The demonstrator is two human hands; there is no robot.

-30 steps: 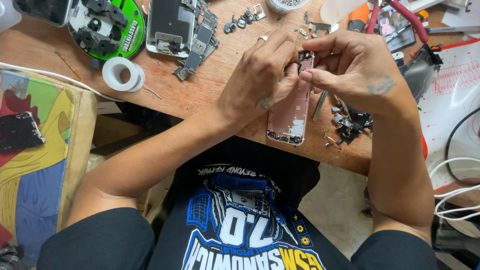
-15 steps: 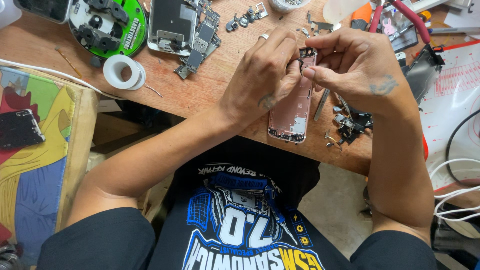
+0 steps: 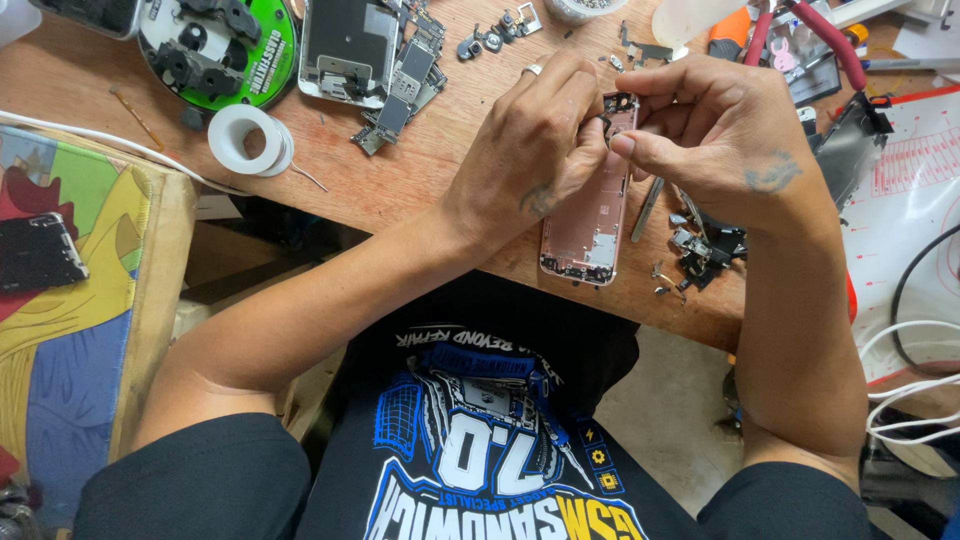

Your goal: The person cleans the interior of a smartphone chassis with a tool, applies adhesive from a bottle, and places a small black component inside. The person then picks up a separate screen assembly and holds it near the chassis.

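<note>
Wooden bench (image 3: 420,185) is carrying a pink phone shell (image 3: 590,215) — left hand (image 3: 530,150) and right hand (image 3: 720,135) are pinching its top end, hiding whatever lies between the fingertips.

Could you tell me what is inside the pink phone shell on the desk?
The pink phone shell shows small parts at its lower end; both hands' fingers cover its top.

- Round green label (image 3: 268,45) with pale lettering, on a disc-shaped holder at the table's far left.
- White mat (image 3: 915,190) with red printed grid and border, at the right.
- Dark phone screen (image 3: 38,252), rectangular, on the colourful cloth, left.
</note>
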